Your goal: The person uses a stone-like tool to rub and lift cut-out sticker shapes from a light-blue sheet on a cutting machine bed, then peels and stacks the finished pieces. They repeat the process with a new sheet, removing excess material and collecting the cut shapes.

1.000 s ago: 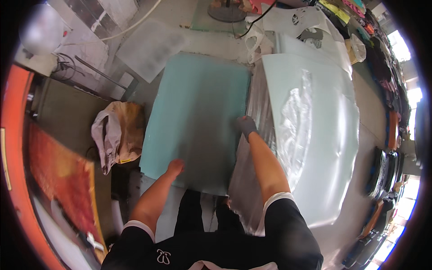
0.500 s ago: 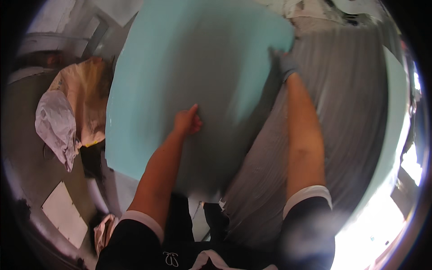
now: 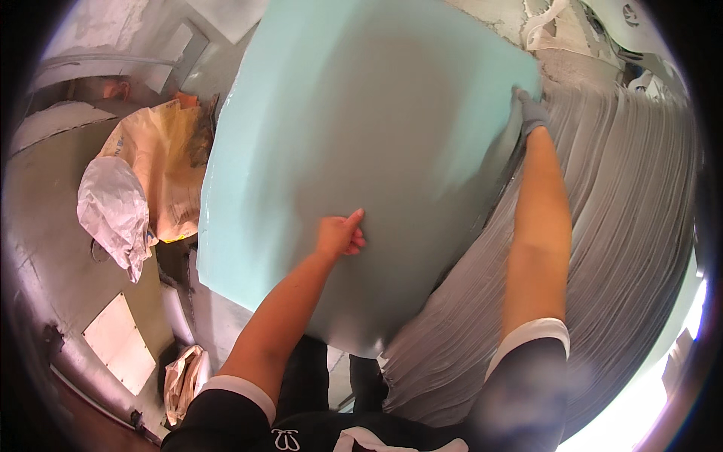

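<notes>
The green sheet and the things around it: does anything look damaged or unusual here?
The green sheet shows no clear damage. One mismatch stands out: the right hand wears a grey glove, the left hand looks bare. A brown bag, at left, looks crumpled.

I read this as a workshop or small factory, not a home. A broad pale green sheet [image 3: 407, 105] fills the middle of my view, and along its right edge I see a big grey pile of thin layers [image 3: 610, 226]. A crumpled brown sack [image 3: 175, 166] sits just beside the left edge, and the right hand [image 3: 532, 117] wears a grey glove.
</notes>
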A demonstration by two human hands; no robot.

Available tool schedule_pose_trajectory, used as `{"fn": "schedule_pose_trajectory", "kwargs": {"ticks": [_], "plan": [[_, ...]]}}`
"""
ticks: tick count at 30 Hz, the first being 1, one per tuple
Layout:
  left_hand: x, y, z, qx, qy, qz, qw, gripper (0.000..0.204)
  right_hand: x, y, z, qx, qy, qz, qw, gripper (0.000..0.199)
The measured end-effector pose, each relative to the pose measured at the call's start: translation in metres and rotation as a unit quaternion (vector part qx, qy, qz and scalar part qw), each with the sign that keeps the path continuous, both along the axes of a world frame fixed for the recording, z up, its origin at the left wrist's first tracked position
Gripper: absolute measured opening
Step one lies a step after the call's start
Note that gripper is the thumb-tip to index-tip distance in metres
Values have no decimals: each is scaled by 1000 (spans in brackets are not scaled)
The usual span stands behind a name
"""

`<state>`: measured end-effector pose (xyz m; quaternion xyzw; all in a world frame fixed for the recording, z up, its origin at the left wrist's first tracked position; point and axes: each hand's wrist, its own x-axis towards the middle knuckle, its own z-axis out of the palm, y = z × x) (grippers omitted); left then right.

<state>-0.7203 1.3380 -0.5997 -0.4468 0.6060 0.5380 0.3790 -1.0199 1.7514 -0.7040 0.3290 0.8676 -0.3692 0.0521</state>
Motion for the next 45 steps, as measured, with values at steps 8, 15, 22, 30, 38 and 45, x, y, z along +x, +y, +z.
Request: {"fn": "schedule_pose_trajectory", "kwargs": {"ticks": [8, 15, 22, 30, 38, 45], "plan": [[9, -4, -17, 35, 1, -25, 999, 54, 24, -148, 144, 233, -10, 513, 826, 53], [14, -7, -33, 63, 54, -34, 996, 53, 162, -297, 219, 168, 32, 642, 748, 27], [73, -139, 51, 287, 160, 291, 899, 70, 262, -304, 281, 206, 35, 673, 710, 13], [129, -211, 197, 222, 124, 211, 944, 48, 409, -337, 381, 65, 48, 786, 613, 11], [312, -155, 396, 249, 160, 251, 922, 32, 532, -296, 528, 84, -144, 835, 525, 17], [381, -147, 544, 212, 272, 54, 937, 28, 623, -266, 647, 89, -66, 746, 657, 27]]}}
